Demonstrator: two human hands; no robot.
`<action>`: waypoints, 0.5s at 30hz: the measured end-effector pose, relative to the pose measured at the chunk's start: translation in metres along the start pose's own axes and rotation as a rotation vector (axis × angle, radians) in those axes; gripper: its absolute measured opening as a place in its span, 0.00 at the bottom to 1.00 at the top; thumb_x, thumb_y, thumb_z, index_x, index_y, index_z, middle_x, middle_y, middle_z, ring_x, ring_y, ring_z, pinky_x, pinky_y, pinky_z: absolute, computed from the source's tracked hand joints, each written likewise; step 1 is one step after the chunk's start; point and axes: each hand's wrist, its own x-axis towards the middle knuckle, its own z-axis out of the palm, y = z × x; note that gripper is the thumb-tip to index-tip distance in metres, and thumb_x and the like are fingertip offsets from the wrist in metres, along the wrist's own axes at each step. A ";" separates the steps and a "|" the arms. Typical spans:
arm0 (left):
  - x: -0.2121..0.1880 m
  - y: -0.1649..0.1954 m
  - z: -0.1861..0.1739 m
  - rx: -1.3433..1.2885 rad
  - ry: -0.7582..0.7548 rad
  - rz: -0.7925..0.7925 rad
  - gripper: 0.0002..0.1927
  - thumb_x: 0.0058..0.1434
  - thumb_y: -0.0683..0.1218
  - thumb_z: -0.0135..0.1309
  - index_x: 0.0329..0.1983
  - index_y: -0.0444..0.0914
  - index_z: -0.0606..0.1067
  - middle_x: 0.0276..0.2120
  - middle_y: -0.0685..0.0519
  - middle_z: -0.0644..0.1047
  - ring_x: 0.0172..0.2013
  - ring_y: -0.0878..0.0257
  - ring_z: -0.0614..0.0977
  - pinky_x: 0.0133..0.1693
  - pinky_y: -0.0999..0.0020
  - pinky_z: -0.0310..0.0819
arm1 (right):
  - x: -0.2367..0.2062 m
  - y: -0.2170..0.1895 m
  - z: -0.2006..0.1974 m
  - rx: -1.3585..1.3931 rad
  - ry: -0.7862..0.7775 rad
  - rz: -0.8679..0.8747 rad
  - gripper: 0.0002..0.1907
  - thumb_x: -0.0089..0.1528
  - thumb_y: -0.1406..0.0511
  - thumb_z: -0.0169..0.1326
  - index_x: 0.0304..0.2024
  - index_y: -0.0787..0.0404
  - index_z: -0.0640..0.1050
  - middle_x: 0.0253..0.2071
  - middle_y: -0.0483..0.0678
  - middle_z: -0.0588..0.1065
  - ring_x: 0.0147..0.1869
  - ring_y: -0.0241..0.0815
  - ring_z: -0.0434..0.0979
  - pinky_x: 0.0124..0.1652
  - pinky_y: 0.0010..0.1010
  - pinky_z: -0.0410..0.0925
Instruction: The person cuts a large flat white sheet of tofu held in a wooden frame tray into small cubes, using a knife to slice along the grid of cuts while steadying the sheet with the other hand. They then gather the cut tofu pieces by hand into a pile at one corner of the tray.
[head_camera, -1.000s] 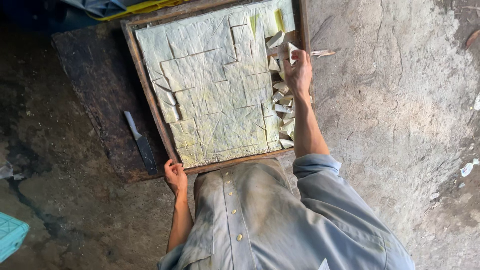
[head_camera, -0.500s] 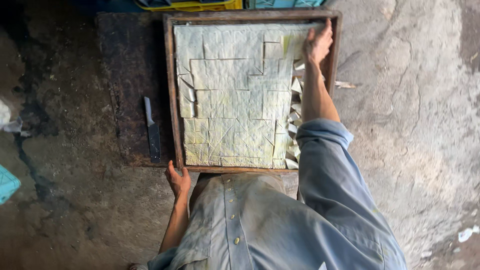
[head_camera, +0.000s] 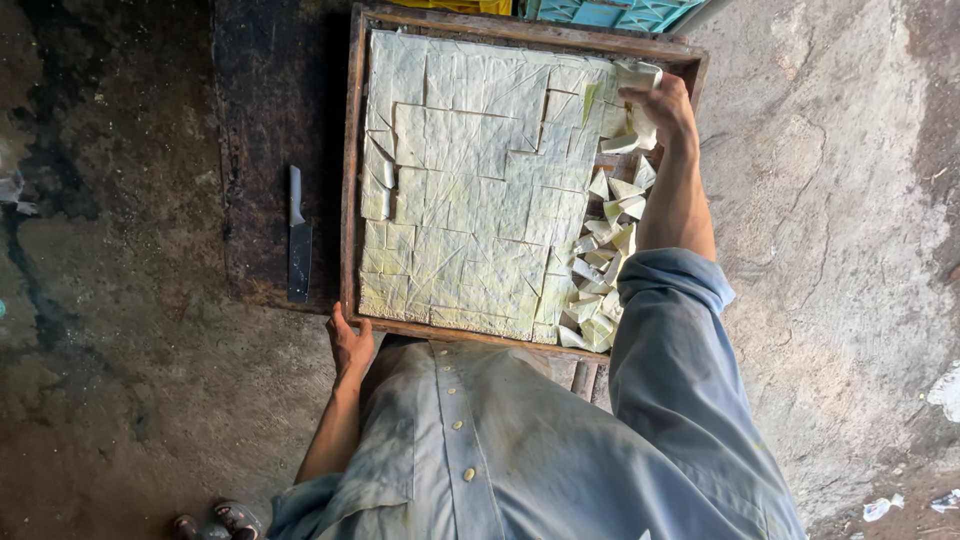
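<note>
A wooden tray lies on a dark board and holds a pale slab cut into squares. Loose cut pieces are heaped along the tray's right side. My right hand reaches to the tray's far right corner and grips a pale piece there. My left hand clasps the tray's near left corner. My grey-blue shirt fills the bottom of the view.
A knife with a dark handle lies on the dark board left of the tray. Yellow and blue crates stand beyond the tray. Rough concrete floor spreads right and left. Sandalled toes show at bottom left.
My right hand has moved from the tray's right side up to its far right corner and closed on a piece. The left hand stays on the near edge.
</note>
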 end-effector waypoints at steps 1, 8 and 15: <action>0.000 0.001 0.000 0.003 -0.006 -0.015 0.40 0.63 0.47 0.57 0.75 0.38 0.53 0.65 0.34 0.62 0.64 0.36 0.67 0.62 0.48 0.64 | 0.001 0.002 0.001 -0.009 0.027 -0.017 0.19 0.57 0.65 0.67 0.51 0.58 0.81 0.50 0.49 0.82 0.50 0.39 0.82 0.53 0.35 0.73; 0.004 0.005 -0.001 0.018 0.011 0.040 0.40 0.62 0.48 0.58 0.74 0.37 0.54 0.64 0.33 0.64 0.63 0.36 0.68 0.62 0.47 0.65 | -0.020 0.036 0.012 0.251 0.259 -0.077 0.19 0.57 0.68 0.65 0.51 0.59 0.80 0.44 0.48 0.82 0.43 0.36 0.84 0.41 0.31 0.80; 0.006 0.004 0.003 0.043 -0.001 -0.030 0.41 0.62 0.50 0.59 0.74 0.38 0.53 0.62 0.31 0.63 0.61 0.33 0.68 0.60 0.45 0.65 | -0.043 0.051 -0.003 0.394 0.404 -0.048 0.12 0.64 0.64 0.64 0.45 0.66 0.81 0.31 0.46 0.81 0.29 0.36 0.82 0.27 0.26 0.71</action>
